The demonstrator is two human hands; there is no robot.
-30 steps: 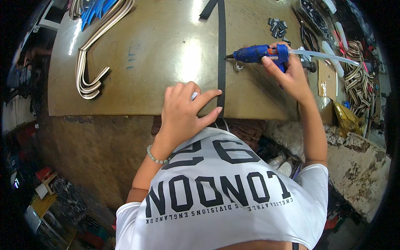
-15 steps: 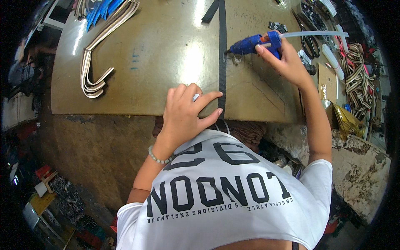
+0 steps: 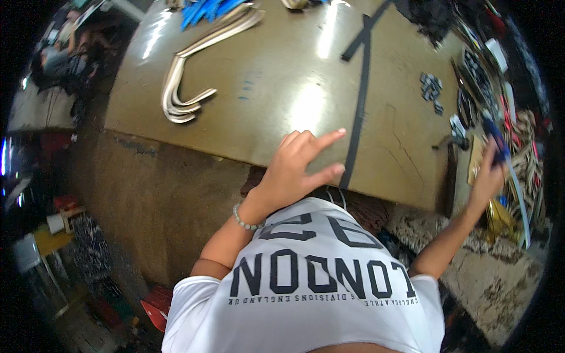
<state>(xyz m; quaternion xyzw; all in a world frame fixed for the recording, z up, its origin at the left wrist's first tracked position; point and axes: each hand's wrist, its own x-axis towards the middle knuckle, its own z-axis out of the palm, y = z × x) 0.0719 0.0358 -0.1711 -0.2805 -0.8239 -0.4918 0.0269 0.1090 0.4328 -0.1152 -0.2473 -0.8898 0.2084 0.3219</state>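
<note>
A black strap [image 3: 360, 106] runs from the table's near edge toward its far side, with another length crossing it near the top. Just left of the strap is my left hand [image 3: 300, 159], thumb and forefinger spread apart, holding nothing. Off to the right, beyond the table's right side, my right hand [image 3: 487, 176] grips a blue glue gun [image 3: 495, 138]. A long translucent glue stick [image 3: 518, 200] trails from the gun's back. Motion blurs the gun and the fingers around it somewhat.
Bent cream-and-brown strips [image 3: 176, 88] lie at left on the table [image 3: 271, 112], near blue pieces [image 3: 206, 10]. Small dark clips [image 3: 431, 88] and scissors [image 3: 468, 109] lie at right. Tangled striped strips [image 3: 525, 141] are piled at far right. A person [image 3: 62, 56] is at upper left.
My right hand has carried the glue gun away from the strap to the far right. The left hand's fingers have come off the strap. The whole view has shifted and turned.
</note>
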